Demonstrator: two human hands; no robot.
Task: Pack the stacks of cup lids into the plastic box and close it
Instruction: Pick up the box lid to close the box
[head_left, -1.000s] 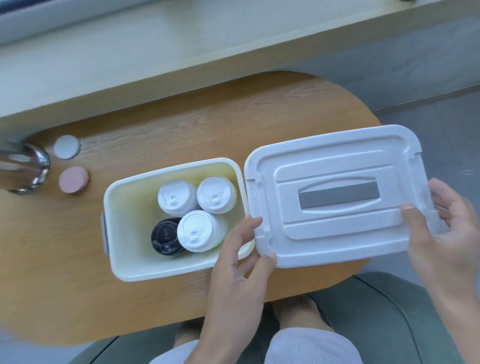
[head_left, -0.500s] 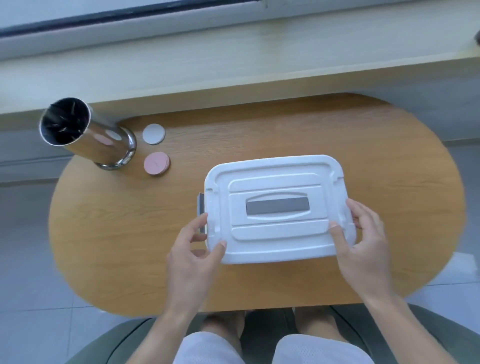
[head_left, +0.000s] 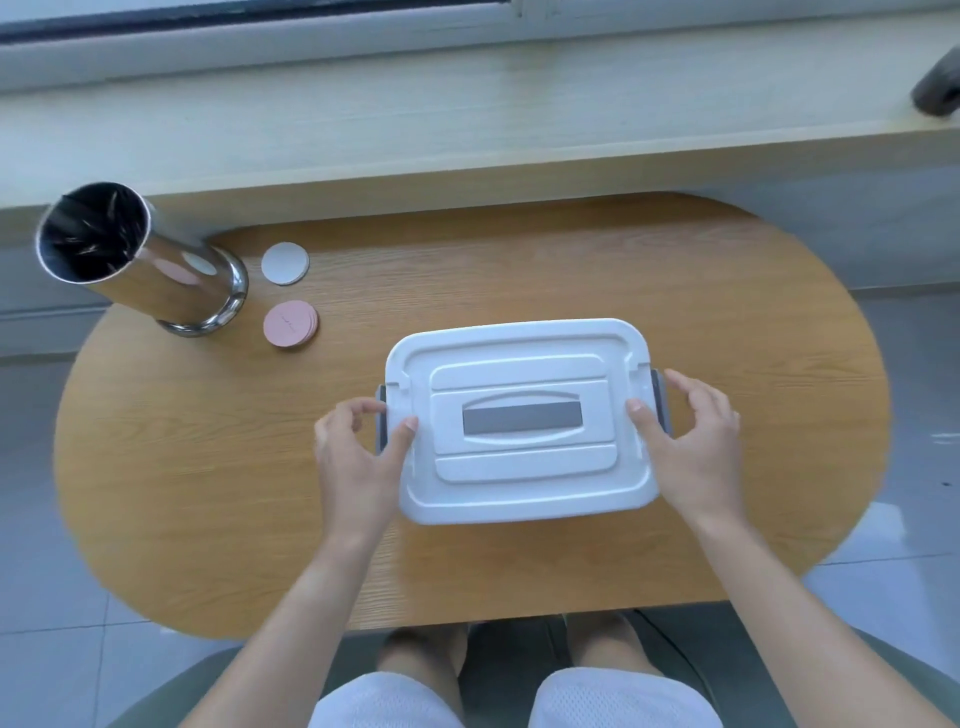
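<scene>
The white plastic box (head_left: 524, 506) stands on the oval wooden table (head_left: 208, 467) with its white lid (head_left: 519, 358) lying flat on top, grey handle inset (head_left: 522, 418) in the middle. The stacks of cup lids are hidden inside. My left hand (head_left: 353, 457) is at the box's left end, thumb on the lid and fingers curled round the grey left latch (head_left: 382, 415). At the right end, my right hand (head_left: 691, 447) has its thumb on the lid, and its relaxed fingers are spread over the grey right latch (head_left: 658, 400).
A shiny metal cylinder (head_left: 145, 270) stands at the table's far left. Beside it lie a white disc (head_left: 284, 263) and a small stack of pink discs (head_left: 290, 323). A pale windowsill (head_left: 467, 135) runs behind the table. My knees and a green seat are below.
The lid went from lying beside the open box to covering it. Both hands then slid from the lid's front corners to the grey latches at the two ends.
</scene>
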